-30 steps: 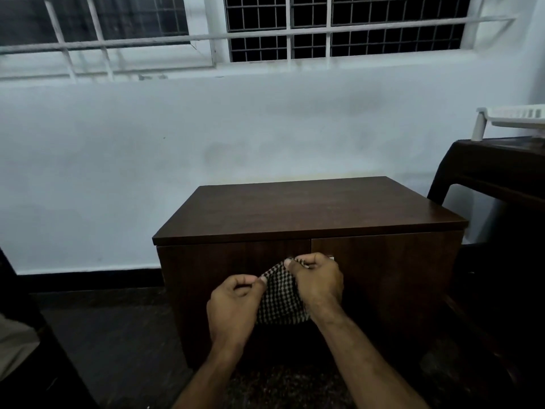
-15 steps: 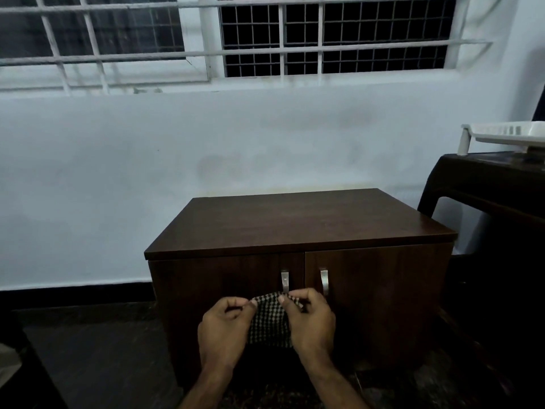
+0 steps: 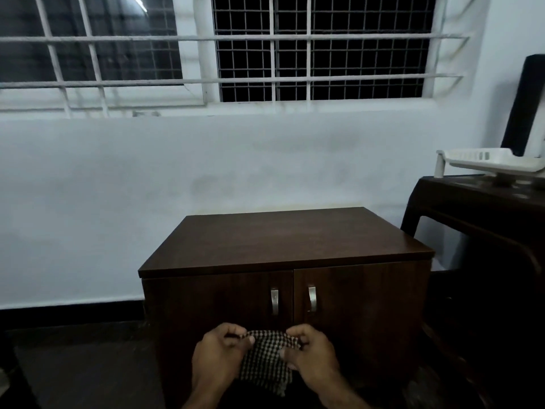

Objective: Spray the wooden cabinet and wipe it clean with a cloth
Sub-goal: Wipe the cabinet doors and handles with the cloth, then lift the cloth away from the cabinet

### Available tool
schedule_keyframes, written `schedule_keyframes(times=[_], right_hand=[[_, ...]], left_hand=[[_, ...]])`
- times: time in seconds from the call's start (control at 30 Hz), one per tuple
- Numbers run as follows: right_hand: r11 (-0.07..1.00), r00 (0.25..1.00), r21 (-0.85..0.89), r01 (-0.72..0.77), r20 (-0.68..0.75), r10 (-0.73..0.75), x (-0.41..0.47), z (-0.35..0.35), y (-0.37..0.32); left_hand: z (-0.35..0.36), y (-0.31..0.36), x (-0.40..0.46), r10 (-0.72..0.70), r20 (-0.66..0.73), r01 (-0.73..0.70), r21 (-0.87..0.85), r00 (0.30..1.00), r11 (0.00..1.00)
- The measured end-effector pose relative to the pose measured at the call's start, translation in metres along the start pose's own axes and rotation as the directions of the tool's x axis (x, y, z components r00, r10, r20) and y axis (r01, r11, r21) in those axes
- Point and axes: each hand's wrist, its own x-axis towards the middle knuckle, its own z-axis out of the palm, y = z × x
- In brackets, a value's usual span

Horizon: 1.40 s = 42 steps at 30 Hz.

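A dark brown wooden cabinet (image 3: 283,243) with two doors and two metal handles (image 3: 275,301) stands against the white wall. In front of its doors, low in the view, a black-and-white checked cloth (image 3: 265,364) hangs between my hands. My left hand (image 3: 218,352) pinches its upper left edge and my right hand (image 3: 312,352) pinches its upper right edge. Both hands are a little short of the cabinet front, below the handles. No spray bottle is visible.
A dark table (image 3: 483,208) stands to the right of the cabinet, with a white plastic tray (image 3: 483,160) on it. A barred window (image 3: 265,54) runs above the wall. Dark floor (image 3: 82,364) lies to the left of the cabinet.
The view has tilted up, so the cabinet and my hands sit lower in the frame and both door handles are uncovered. My hands have moved slightly apart, spreading the cloth.
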Motion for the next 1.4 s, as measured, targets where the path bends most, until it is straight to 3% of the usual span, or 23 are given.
schedule_keyframes(times=[0.17, 0.27, 0.37, 0.57, 0.77, 0.93, 1.07, 1.2, 1.4], right_hand=[[0.913, 0.979, -0.365, 0.184, 0.156, -0.135, -0.027, -0.063, -0.039], [0.841, 0.966, -0.488, 0.235, 0.214, -0.146, -0.043, -0.106, -0.075], [0.767, 0.963, -0.585, 0.264, 0.198, -0.181, -0.070, -0.151, -0.107], [0.586, 0.943, -0.759, 0.282, 0.107, -0.315, -0.119, -0.224, -0.155], [0.522, 0.921, -0.816, 0.250, 0.033, -0.389, -0.157, -0.280, -0.190], [0.463, 0.934, -0.872, 0.157, -0.022, -0.358, -0.154, -0.301, -0.200], [0.473, 0.948, -0.879, 0.062, -0.096, -0.303, -0.114, -0.315, -0.205], [0.482, 0.917, -0.876, 0.027, -0.170, -0.360, -0.065, -0.336, -0.222], [0.434, 0.882, -0.899, -0.050, -0.244, -0.404, 0.033, -0.424, -0.274]], left_hand=[[-0.018, 0.036, -0.014, 0.144, 0.153, -0.161, 0.106, 0.978, 0.981], [-0.027, 0.065, -0.024, 0.228, 0.199, -0.254, 0.120, 0.953, 0.960], [-0.032, 0.102, -0.047, 0.349, 0.184, -0.372, 0.112, 0.919, 0.921], [-0.033, 0.174, -0.084, 0.438, 0.209, -0.435, -0.063, 0.874, 0.898], [-0.028, 0.233, -0.109, 0.488, 0.260, -0.441, -0.220, 0.833, 0.870], [-0.006, 0.256, -0.109, 0.524, 0.262, -0.482, -0.210, 0.810, 0.851], [0.035, 0.268, -0.075, 0.533, 0.293, -0.468, -0.264, 0.794, 0.843], [0.077, 0.294, -0.031, 0.525, 0.225, -0.427, -0.368, 0.821, 0.826], [0.142, 0.401, 0.050, 0.614, 0.212, -0.424, -0.555, 0.760, 0.716]])
